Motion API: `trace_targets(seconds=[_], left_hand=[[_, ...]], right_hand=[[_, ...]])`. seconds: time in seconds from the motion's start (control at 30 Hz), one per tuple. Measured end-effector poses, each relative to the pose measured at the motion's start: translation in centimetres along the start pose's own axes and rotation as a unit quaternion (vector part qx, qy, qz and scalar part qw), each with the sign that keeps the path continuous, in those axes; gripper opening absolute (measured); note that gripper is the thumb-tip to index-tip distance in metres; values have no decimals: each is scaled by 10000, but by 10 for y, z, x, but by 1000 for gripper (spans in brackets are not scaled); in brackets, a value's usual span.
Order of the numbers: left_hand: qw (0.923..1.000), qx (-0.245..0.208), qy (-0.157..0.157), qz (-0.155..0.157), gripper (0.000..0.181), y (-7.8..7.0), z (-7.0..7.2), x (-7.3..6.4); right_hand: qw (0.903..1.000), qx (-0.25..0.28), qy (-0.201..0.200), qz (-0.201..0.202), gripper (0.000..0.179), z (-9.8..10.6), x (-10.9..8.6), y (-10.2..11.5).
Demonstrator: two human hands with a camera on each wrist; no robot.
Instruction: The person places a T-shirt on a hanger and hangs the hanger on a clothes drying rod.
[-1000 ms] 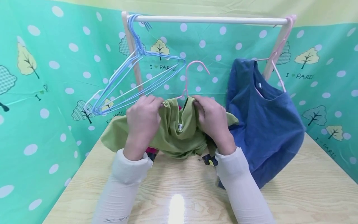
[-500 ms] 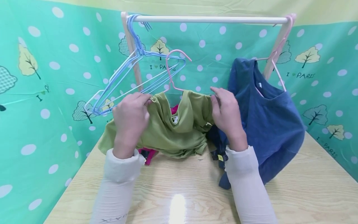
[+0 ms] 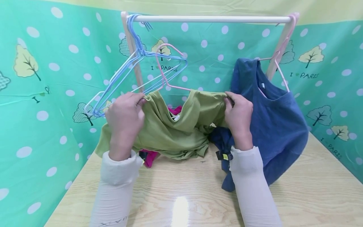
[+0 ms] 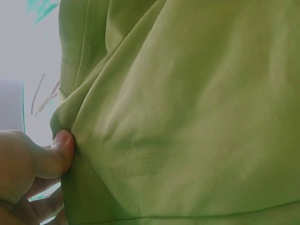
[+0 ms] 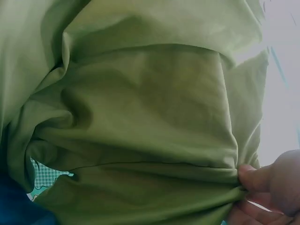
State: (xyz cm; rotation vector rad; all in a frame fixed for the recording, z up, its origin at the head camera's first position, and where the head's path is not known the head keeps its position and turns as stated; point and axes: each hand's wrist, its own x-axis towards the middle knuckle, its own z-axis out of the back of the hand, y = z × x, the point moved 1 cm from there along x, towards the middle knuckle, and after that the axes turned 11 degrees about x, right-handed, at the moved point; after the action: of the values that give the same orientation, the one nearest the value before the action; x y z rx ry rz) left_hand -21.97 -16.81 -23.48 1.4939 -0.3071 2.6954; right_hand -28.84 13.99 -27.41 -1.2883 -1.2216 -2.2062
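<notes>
A green shirt (image 3: 170, 135) is stretched between both hands, its neckline facing me. My left hand (image 3: 124, 116) pinches its left shoulder; in the left wrist view the thumb (image 4: 64, 147) presses on the cloth. My right hand (image 3: 239, 115) pinches the right shoulder near the sleeve, and the right wrist view shows that thumb (image 5: 253, 177) on gathered fabric. A pink hanger (image 3: 163, 67) rises out of the neckline, its hook tilted up and to the right. Most of the hanger's bar is hidden inside the shirt.
A rack with a white rod (image 3: 212, 19) stands behind. Blue hangers (image 3: 139, 41) hang at its left end, a blue garment (image 3: 278, 126) on a pink hanger at its right. Magenta cloth (image 3: 150, 157) lies behind the green shirt on the wooden table (image 3: 198, 189).
My hands have moved apart, spreading the shoulders and widening the neckline. The pink hanger in the shirt has shifted left and upward. The right fingers were loosened half a second ago and now pinch farther out.
</notes>
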Motion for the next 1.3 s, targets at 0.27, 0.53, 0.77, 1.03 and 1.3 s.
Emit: trace_targets(seconds=[0.27,0.53,0.77,1.03,1.3], left_hand=[[9998,-8,76,195,11,4,4,1],[9998,-30,71,209,10,4,4,2],[9998,13,121,-140,10,-3,0,0],[9985,112,76,-538,6,-20,-8,-5],[9971,147,273,-692,7,-26,-13,-6]], right_hand=[[9986,14,15,-526,18,3,1,-10],[9940,-231,145,-1061,22,6,1,-13],[9984,61,-19,-568,25,3,1,3],[9928,523,605,890,24,-16,-4,27],[9846,327,1002,1393,19,-31,-15,35]])
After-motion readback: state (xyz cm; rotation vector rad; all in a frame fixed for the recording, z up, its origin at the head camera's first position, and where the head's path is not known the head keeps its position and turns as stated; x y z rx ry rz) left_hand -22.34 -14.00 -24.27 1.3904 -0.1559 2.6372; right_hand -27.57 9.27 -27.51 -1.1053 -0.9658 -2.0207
